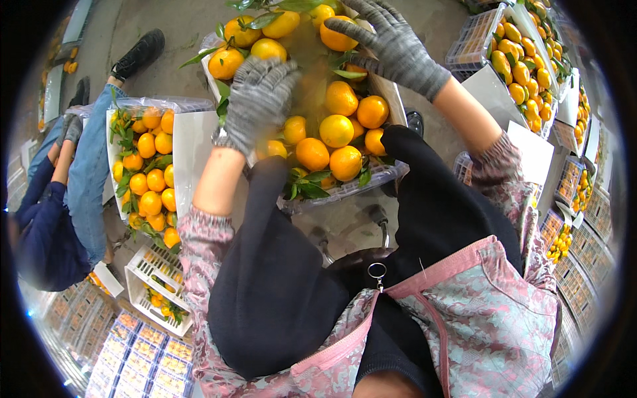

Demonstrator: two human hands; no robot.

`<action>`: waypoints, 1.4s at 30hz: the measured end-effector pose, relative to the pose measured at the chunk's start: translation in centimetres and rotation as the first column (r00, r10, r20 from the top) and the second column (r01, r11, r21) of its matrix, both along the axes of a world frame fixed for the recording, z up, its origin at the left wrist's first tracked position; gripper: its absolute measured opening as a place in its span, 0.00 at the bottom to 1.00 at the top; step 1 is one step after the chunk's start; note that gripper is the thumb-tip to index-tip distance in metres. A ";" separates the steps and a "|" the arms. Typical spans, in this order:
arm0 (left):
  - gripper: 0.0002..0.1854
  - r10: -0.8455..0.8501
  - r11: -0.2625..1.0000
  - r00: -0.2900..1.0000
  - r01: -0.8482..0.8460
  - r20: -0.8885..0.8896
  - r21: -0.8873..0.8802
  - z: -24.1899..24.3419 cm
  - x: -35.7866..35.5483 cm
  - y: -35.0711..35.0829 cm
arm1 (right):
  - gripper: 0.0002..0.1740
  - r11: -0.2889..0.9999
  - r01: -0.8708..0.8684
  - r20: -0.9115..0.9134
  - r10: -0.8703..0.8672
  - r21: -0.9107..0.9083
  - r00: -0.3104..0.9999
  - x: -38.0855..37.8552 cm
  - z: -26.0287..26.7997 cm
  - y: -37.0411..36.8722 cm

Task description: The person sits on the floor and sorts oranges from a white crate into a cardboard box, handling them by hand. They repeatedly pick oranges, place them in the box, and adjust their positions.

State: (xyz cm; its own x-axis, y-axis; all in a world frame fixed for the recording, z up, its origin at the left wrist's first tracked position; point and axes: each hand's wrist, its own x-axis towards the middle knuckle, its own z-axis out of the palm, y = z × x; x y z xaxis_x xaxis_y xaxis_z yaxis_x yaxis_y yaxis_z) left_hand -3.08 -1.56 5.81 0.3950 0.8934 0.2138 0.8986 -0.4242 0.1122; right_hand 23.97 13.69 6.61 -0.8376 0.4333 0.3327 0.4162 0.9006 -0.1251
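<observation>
A plastic crate lined with white board and plastic film stands before my knees, heaped with orange citrus fruit, some with green leaves. My left hand, in a grey knit glove, lies over the crate's left side, just below an orange fruit. What lies under its palm is hidden. My right hand, gloved alike, reaches over the far right side with fingers apart. One of its fingers passes across a fruit; I see nothing gripped. A blurred patch covers part of the crate's middle.
At left stands another crate of leafy citrus, beside a co-worker in jeans with gloved hands. A white plastic basket holds several fruits. More filled crates line the right. Stacked crates stand at lower left.
</observation>
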 end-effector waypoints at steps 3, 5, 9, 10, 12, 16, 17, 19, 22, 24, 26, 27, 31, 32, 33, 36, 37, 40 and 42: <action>0.30 0.294 0.672 0.918 0.001 0.267 -0.741 2.6 2.6 -2.4 | 0.34 0.909 -0.142 0.073 0.185 -0.392 0.980 0.4 2.1 -3.3; 0.44 0.095 0.667 0.995 -0.036 0.037 -0.745 3.0 3.9 -3.4 | 0.39 0.872 -0.254 0.267 0.385 -0.419 0.883 0.0 1.7 -5.1; 0.53 0.021 0.683 0.999 0.005 0.027 -0.730 1.7 4.6 -3.3 | 0.39 0.750 -0.111 0.294 0.386 -0.652 0.874 -0.9 -0.7 -6.1; 0.54 -0.030 0.645 1.000 0.018 -0.002 -0.764 1.5 4.4 -3.2 | 0.38 0.756 -0.107 0.313 0.390 -0.646 0.866 -1.1 -1.1 -6.1; 0.50 -0.084 0.660 0.996 0.039 -0.022 -0.750 1.4 4.0 -3.4 | 0.36 0.764 -0.124 0.265 0.365 -0.633 0.892 -1.1 -1.3 -6.2; 0.39 -0.193 0.666 0.981 0.112 -0.025 -0.738 1.7 3.7 -3.7 | 0.26 0.807 -0.113 0.291 0.334 -0.579 0.896 -0.5 -0.2 -6.6; 0.37 -0.222 0.658 0.975 0.133 -0.022 -0.741 1.7 3.8 -3.7 | 0.26 0.872 -0.216 0.177 0.320 -0.438 0.931 -0.4 0.1 -6.6; 0.34 -0.179 0.638 0.984 0.104 -0.016 -0.763 1.5 4.0 -3.6 | 0.26 0.930 -0.315 0.092 0.336 -0.189 0.937 -0.6 0.6 -6.4; 0.36 -0.167 0.661 0.986 0.100 -0.016 -0.744 1.4 4.0 -3.5 | 0.28 0.923 -0.384 0.079 0.384 -0.016 0.920 -1.2 1.1 -5.2; 0.39 -0.043 0.652 0.996 0.090 0.082 -0.753 1.9 3.4 -3.6 | 0.24 0.926 -0.378 0.073 0.376 0.015 0.924 -1.4 1.6 -4.1; 0.40 0.130 0.879 0.962 0.000 0.240 -0.476 2.8 2.2 -3.6 | 0.29 0.946 -0.323 -0.149 0.322 0.024 0.935 -1.4 2.3 -2.8; 0.41 0.185 0.952 0.910 -0.072 0.371 -0.298 3.4 1.6 -3.6 | 0.30 0.961 -0.274 -0.223 0.262 -0.023 0.939 -1.5 2.5 -2.3; 0.43 0.246 0.958 0.962 -0.260 0.120 0.119 3.5 -1.3 0.4 | 0.35 0.981 -0.187 -0.253 0.169 -0.050 0.953 -2.5 2.2 -0.2; 0.44 0.283 0.957 0.959 -0.282 -0.004 0.073 2.7 -1.4 1.8 | 0.34 0.988 -0.147 -0.153 0.140 -0.038 0.978 -3.5 1.4 0.2; 0.46 0.318 0.948 0.937 -0.317 -0.145 0.030 1.6 -1.4 3.1 | 0.34 0.994 -0.109 -0.052 0.108 -0.022 0.993 -4.7 0.4 0.5; 0.51 0.253 0.966 0.958 -0.243 -0.135 0.084 -0.8 -1.9 4.3 | 0.35 0.997 -0.069 0.206 0.074 -0.033 0.976 -5.4 -1.7 0.5; 0.52 0.254 0.966 0.957 -0.244 -0.138 0.087 -1.3 -2.0 4.3 | 0.35 0.997 -0.064 0.287 0.075 -0.048 0.955 -5.1 -1.9 0.3; 0.50 0.229 0.955 0.973 -0.226 0.007 0.193 -1.4 -2.5 2.3 | 0.33 0.989 -0.131 0.107 0.123 0.072 0.987 -3.3 -0.9 -0.7; 0.46 0.158 0.931 0.982 -0.183 0.103 0.315 -0.8 -2.2 0.4 | 0.33 0.983 -0.183 -0.034 0.183 0.007 0.983 -1.7 0.7 -1.9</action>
State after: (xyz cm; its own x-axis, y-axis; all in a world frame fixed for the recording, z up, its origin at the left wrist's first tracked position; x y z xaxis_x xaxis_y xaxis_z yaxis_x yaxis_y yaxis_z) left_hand -5.27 -1.16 5.03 0.2144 0.8245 0.5236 0.9548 -0.2899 0.0655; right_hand 22.28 11.78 7.29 -0.8907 0.2726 0.3638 0.2399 0.9616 -0.1331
